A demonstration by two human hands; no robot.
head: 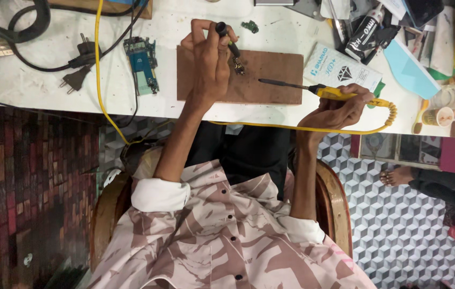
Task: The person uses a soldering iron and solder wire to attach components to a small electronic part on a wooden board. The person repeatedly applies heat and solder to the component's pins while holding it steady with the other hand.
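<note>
soldering iron (313, 89) level, tip toward wooden board (270, 80)

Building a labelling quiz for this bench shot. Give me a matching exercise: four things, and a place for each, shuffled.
Things:
1. iron
2. black tool
3. blue circuit board
4. plug

Places:
A. lying just left of the wood board
B. in the right hand
C. far left on the table, by the black cables
D. in the left hand, over the wood board

Pairs: 1-B, 2-D, 3-A, 4-C
</note>
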